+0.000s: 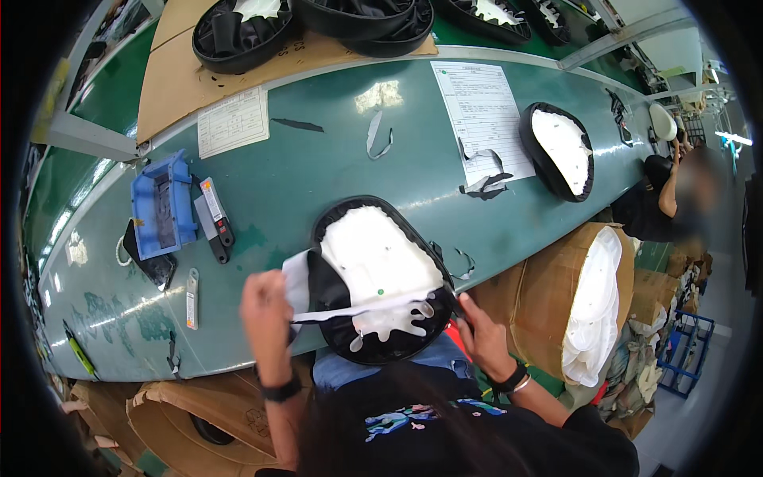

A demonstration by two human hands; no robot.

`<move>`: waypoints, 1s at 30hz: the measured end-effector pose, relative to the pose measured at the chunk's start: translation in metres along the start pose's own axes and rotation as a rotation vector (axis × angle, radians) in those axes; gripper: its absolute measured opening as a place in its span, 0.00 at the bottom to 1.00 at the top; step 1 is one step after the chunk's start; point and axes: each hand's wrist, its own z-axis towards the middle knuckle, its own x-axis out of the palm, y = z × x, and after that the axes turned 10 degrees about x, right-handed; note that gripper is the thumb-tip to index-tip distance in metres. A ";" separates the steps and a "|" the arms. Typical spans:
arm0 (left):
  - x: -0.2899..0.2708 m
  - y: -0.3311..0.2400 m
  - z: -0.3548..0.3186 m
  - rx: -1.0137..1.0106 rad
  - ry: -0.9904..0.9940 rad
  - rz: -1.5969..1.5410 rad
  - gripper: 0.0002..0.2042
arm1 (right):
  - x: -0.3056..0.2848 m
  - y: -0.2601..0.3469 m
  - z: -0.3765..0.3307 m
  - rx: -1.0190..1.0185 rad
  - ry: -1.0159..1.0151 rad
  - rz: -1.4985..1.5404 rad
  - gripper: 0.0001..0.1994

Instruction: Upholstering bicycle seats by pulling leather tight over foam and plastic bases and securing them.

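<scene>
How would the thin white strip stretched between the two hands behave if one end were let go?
The thin white strip would probably go limp: it looks flat and film-thin, taut only between the left hand and right hand. Likely very light. Loose scraps on the green table curl.

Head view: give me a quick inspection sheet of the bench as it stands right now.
Surface: green bench, scuffed, glare patches.
Job's things: black oval shell with white insert at the near edge; white strip stretched across it.
Clutter: blue tray, utility knife, paper sheets, trimmed scraps, second shell.
Grippers: left hand pinches the strip's end; right hand at the shell's right rim, what it holds cannot be told.
Cables: nothing seen.
Surroundings: cardboard boxes below the bench, another person seated at right.
</scene>
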 end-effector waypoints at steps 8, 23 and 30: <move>-0.016 0.064 -0.035 -0.047 0.423 0.589 0.20 | 0.016 0.012 0.095 -0.256 -0.211 0.483 0.35; 0.083 0.038 0.005 0.728 0.456 0.452 0.14 | -0.057 0.054 0.145 -0.654 0.044 -0.091 0.28; 0.065 0.015 0.016 0.597 0.665 0.281 0.17 | -0.042 0.053 0.136 -0.686 0.038 -0.193 0.30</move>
